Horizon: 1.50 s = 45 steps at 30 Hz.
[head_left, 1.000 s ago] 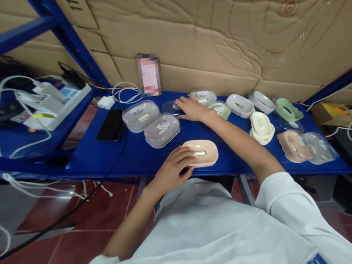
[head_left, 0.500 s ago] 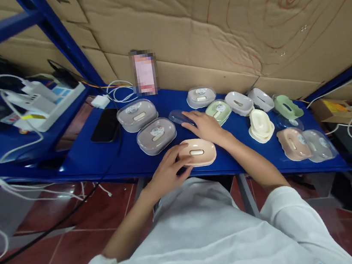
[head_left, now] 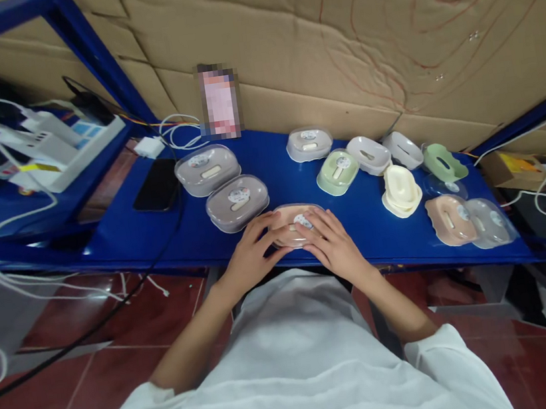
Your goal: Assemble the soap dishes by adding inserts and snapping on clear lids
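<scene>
So, biggest thing first: cardboard wall [head_left: 331,36] runs along the back, from 10 to 2 o'clock, with a long blue counter [head_left: 196,234] under it. Out at 9 o'clock sits a white power strip [head_left: 69,147] with cables, and a black phone [head_left: 156,185] lies flat on the counter just right of it.

Two gray lidded soap boxes [head_left: 223,185] sit at about 11 o'clock from the hands. A loose cluster of white, green, cream and pink soap dishes [head_left: 401,181] spreads from 1 to 3 o'clock, some with clear lids on.

Dead centre near the front edge is the pink soap box [head_left: 291,222] with a clear lid on top. Left hand [head_left: 249,254] grips its left end, fingers curled around it. Right hand [head_left: 331,244] lies on the right side with fingers spread flat over the lid, pressing rather than gripping.
</scene>
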### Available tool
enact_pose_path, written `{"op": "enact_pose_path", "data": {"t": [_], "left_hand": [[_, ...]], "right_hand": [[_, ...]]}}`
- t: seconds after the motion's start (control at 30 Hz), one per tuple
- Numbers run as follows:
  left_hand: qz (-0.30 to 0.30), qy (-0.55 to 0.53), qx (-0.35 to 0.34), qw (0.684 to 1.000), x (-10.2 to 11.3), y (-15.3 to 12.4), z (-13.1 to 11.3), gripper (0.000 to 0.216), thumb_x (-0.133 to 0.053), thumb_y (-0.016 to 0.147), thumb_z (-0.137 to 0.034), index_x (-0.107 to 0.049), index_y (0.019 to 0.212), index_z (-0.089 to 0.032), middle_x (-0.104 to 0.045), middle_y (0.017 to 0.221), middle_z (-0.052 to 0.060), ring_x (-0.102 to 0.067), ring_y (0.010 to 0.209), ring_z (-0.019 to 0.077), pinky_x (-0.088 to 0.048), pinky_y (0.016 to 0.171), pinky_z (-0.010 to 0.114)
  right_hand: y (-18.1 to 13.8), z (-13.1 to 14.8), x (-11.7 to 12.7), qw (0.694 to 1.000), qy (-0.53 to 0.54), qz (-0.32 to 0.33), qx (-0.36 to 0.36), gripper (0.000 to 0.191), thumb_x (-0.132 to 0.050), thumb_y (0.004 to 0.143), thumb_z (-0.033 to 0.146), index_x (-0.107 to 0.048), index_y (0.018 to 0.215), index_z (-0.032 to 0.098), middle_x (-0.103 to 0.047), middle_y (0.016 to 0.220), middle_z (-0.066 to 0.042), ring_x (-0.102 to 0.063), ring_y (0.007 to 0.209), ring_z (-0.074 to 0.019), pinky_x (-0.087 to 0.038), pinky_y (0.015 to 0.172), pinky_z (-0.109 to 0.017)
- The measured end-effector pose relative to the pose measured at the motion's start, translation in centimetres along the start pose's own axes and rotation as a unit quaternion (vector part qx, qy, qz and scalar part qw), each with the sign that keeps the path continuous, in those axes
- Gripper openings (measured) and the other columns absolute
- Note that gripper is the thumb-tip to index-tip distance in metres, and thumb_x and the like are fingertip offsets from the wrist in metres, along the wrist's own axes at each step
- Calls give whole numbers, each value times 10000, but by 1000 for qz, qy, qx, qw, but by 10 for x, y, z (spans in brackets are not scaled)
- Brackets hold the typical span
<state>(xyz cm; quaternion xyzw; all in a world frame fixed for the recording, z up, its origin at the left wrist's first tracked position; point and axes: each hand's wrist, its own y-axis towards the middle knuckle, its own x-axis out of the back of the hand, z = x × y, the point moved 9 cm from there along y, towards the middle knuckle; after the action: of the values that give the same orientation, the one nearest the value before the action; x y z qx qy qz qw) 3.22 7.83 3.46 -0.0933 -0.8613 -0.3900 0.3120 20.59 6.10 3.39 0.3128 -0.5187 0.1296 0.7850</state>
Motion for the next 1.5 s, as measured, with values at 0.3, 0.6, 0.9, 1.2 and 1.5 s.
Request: {"op": "enact_pose_path", "data": {"t": [0.3,0.6,0.9,1.2,1.5], "left_hand": [[-5,-3,19,1000,3,-2,9,410,-776,991,-380,-658,1370,-277,-625,1455,125,-615,1394,296,-534,1191,511],[20,-35,36,999,2,-1,11,395,-787,981,-351,-648,1341,-265,-558,1517,135,-583,1432,297,-536,1199,505],[28,-52,48,997,1,-2,16,460,-837,937,-337,-641,1345,-259,-547,1458,132,-593,1403,303,-545,1196,506],[46,-41,43,997,-5,-2,13,497,-772,992,-360,-590,1447,-276,-515,1523,144,-570,1436,306,-523,1211,516],[-136,261,158,943,67,-10,13,202,-703,1007,-324,-729,1168,-206,-648,1331,189,-627,1265,394,-518,1059,599]], "right_hand": [[9,-1,4,999,-33,28,29,473,-556,1116,353,-577,1588,322,-543,1663,-90,-469,1577,-288,-362,1321,-575],[4,5,-3,993,-88,28,74,473,-543,1127,286,-553,1598,324,-588,1627,-71,-467,1580,-246,-236,1372,-576],[-2,10,-10,992,-69,33,97,504,-477,1137,189,-511,1621,326,-590,1625,-66,-428,1606,-237,-175,1366,-667],[4,4,0,997,-32,-3,66,436,-504,1123,241,-606,1541,313,-565,1623,-99,-415,1604,-289,-349,1325,-609],[-16,-8,24,993,-25,-113,-14,431,-585,992,187,-616,1421,223,-568,1544,-167,-441,1557,-350,-420,1229,-641]]}}
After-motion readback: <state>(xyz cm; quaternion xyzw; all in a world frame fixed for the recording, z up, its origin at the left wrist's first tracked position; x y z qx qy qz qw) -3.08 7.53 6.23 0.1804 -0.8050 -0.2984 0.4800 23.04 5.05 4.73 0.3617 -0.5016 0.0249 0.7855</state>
